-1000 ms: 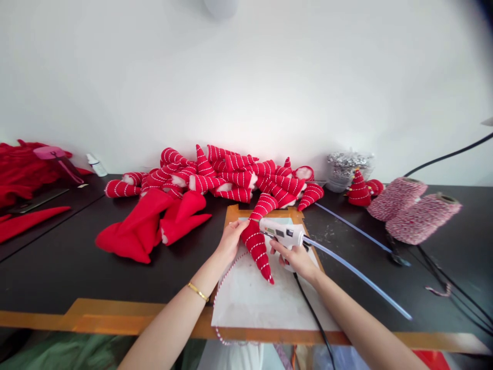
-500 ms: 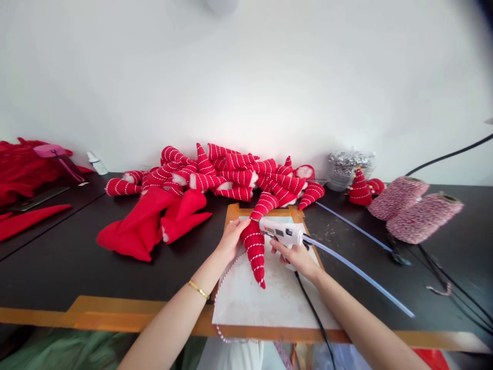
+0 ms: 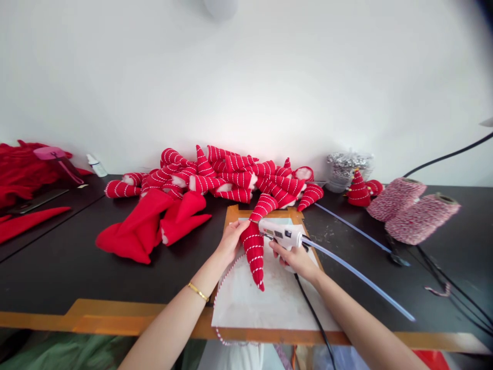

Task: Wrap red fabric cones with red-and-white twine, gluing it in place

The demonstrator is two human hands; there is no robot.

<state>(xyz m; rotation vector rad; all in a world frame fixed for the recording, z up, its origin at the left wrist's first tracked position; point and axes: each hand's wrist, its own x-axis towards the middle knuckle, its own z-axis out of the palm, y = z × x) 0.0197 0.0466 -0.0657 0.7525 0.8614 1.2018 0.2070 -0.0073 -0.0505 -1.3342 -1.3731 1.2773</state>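
A stuffed red felt cone [image 3: 253, 253], wound with red-and-white twine, points its tip toward me over a white sheet [image 3: 239, 313]. My left hand [image 3: 230, 241] is closed at the cone's left side, pinching its edge and the twine there. From that hand the loose twine [image 3: 219, 293] runs down and over the table's front edge. My right hand [image 3: 295, 258] grips a white glue gun [image 3: 280, 232] by its handle. The gun's nozzle lies across the cone, close to my left fingertips. A clear glue stick [image 3: 358, 272] sticks out of the gun's back.
Behind the sheet lies a pile of twine-wrapped cones [image 3: 231, 172]. Plain red cones [image 3: 133, 231] are at left, beside red fabric [image 3: 23, 169]. At right stand twine spools [image 3: 419, 218], a small decorated cone [image 3: 358, 191] and a bag of silver tinsel [image 3: 348, 169]. The gun's black cord [image 3: 314, 308] hangs over the edge.
Almost nothing differs. Both hands, the cone and the glue gun hold nearly the same places; the whole view has shifted very slightly.
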